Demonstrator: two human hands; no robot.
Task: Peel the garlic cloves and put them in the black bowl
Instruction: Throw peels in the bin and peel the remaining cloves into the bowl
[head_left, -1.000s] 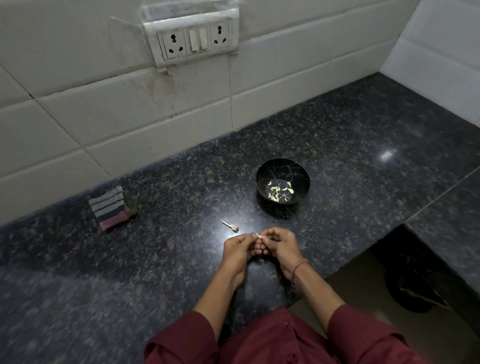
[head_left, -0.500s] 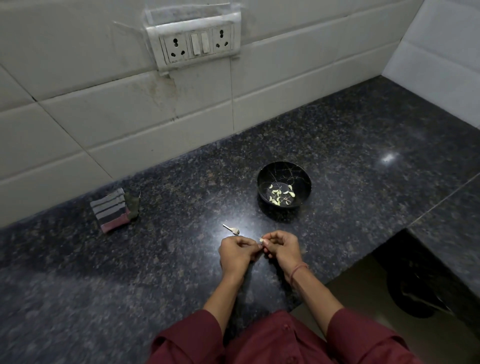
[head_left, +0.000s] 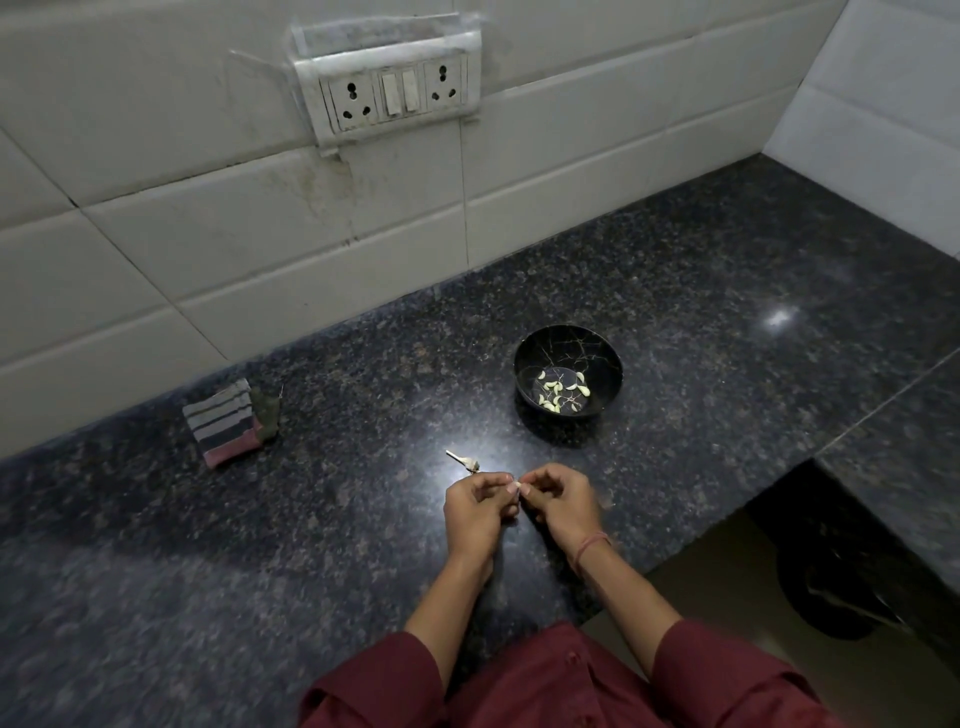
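Observation:
My left hand (head_left: 480, 506) and my right hand (head_left: 563, 501) meet above the dark granite counter (head_left: 311, 545). Between their fingertips they pinch one small pale garlic clove (head_left: 517, 487), mostly hidden by the fingers. A black bowl (head_left: 602, 353) stands beyond my hands, slightly to the right, with several peeled cloves (head_left: 561, 391) on its bottom. A dry garlic stem with bits of skin (head_left: 464, 460) lies on the counter just in front of my left hand.
A folded striped cloth (head_left: 224, 422) lies at the left near the white tiled wall (head_left: 260, 244). A socket panel (head_left: 395, 96) is on the wall above. The counter's edge drops off at the lower right, where a dark object (head_left: 841, 587) sits on the floor.
My hands stay together on the clove, with only small finger shifts. The view has tipped slightly, so everything sits a little lower in the picture.

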